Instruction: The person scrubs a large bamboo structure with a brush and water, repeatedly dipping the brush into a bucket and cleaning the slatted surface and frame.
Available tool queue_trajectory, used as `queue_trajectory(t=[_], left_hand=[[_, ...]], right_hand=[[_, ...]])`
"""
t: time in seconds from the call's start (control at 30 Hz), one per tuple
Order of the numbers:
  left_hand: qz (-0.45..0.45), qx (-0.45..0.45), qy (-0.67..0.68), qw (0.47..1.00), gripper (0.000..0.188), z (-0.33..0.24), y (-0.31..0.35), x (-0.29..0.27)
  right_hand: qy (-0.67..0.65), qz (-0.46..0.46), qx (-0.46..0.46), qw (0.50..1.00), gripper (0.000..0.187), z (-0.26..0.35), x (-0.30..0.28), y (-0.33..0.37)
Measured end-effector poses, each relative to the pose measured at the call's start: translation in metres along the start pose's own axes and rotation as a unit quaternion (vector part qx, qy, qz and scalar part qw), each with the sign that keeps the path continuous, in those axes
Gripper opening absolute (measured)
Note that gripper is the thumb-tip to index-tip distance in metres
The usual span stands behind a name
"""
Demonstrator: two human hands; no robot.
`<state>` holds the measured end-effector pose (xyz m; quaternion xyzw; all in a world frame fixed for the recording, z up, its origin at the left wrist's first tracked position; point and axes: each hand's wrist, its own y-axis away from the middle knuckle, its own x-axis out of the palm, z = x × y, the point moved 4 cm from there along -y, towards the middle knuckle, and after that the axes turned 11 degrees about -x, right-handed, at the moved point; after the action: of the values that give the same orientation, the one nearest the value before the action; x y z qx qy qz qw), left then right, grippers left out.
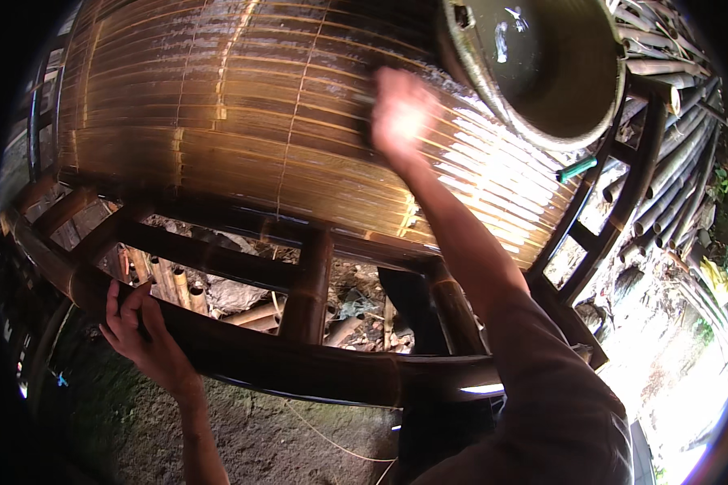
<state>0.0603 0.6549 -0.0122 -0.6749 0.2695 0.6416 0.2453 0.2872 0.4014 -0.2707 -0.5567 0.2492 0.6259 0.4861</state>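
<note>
My left hand rests on the dark, glossy bamboo rail at the near side, its fingers apart and bent lightly over the top. Farther off, my right hand is over the slatted bamboo surface, seemingly touching it. Motion and glare smear its fingers, so whether anything is in them is hidden. The slats look wet, with whitish streaks and a bright shine to the right of that hand. A large bucket with liquid inside stands on the slats at the far right.
A green cylindrical thing lies by the right edge of the slats. Beyond the right-hand frame are stacked bamboo poles. Cut bamboo pieces and debris show through the gaps below the rail. Bare ground lies in front.
</note>
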Motion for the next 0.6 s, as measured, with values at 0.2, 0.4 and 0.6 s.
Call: queue_trajectory(t=[0.2,0.4,0.6], left_hand=[[0.017,-0.018,-0.005,1.0,0.023,0.002,0.004,0.002],[0.018,-0.049,0.015,0.999,0.027,0.0,0.003,-0.01],[0.069,-0.034,0.037,0.996,0.024,-0.009,-0.011,0.002]], right_hand=[[-0.053,0.119,-0.089,0.987,0.032,0.035,0.015,-0.025],[-0.055,0.367,0.112,0.922,0.03,0.003,-0.008,-0.016],[-0.049,-0.079,-0.166,0.982,0.013,0.203,0.124,-0.173]])
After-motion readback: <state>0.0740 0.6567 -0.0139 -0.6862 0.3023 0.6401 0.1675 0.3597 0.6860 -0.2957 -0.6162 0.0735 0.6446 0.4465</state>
